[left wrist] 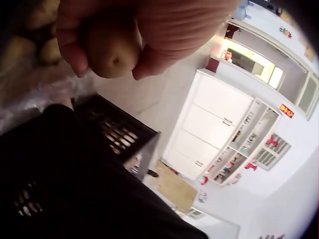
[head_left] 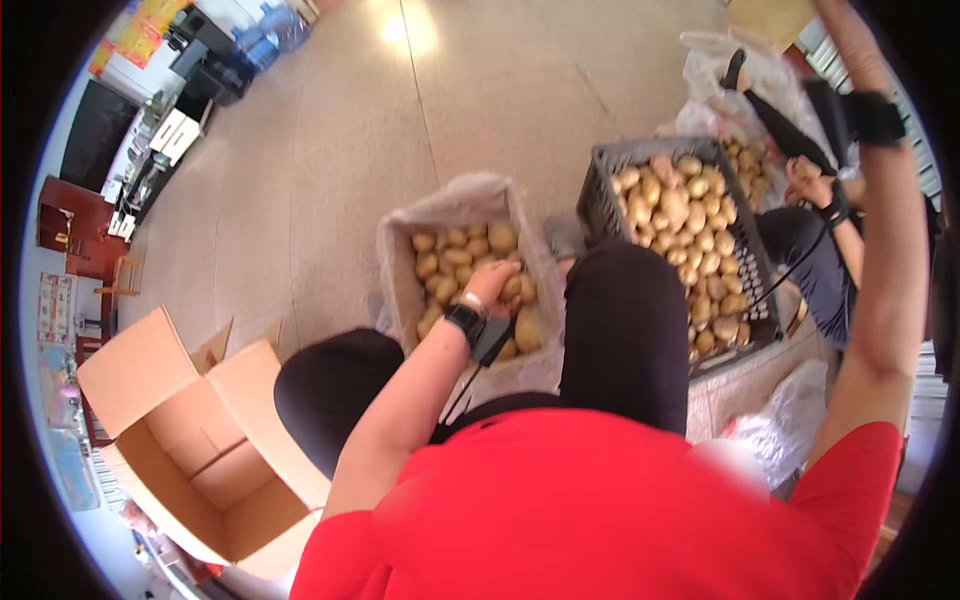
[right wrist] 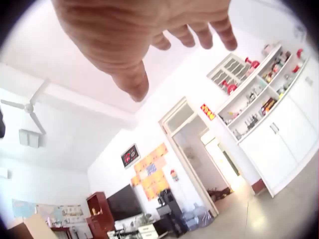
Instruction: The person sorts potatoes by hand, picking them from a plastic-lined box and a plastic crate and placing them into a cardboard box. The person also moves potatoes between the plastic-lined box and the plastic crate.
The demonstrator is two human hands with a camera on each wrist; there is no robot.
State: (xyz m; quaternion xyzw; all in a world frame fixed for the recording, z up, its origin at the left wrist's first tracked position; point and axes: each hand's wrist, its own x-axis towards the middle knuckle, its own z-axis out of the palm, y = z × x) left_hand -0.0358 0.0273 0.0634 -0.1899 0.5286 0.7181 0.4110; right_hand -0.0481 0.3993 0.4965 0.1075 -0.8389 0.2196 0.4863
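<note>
My left hand (head_left: pixel 492 284) is over the right part of a liner-covered box (head_left: pixel 398 250) of potatoes (head_left: pixel 457 256). In the left wrist view that hand (left wrist: pixel 154 30) pinches one potato (left wrist: pixel 113 56) between thumb and fingers. The right hand (head_left: pixel 853 45) is raised at the top right of the head view, partly cut off by the edge. The right wrist view shows this hand (right wrist: pixel 154 30) with fingers spread apart, touching nothing, high above the floor.
A black crate (head_left: pixel 612 152) of potatoes stands right of the box. Beyond it are another person's hand (head_left: pixel 812 188), a clear bag (head_left: pixel 705 75) and more potatoes. An open cardboard box (head_left: pixel 140 375) sits at the left, another plastic bag (head_left: pixel 795 415) at the lower right.
</note>
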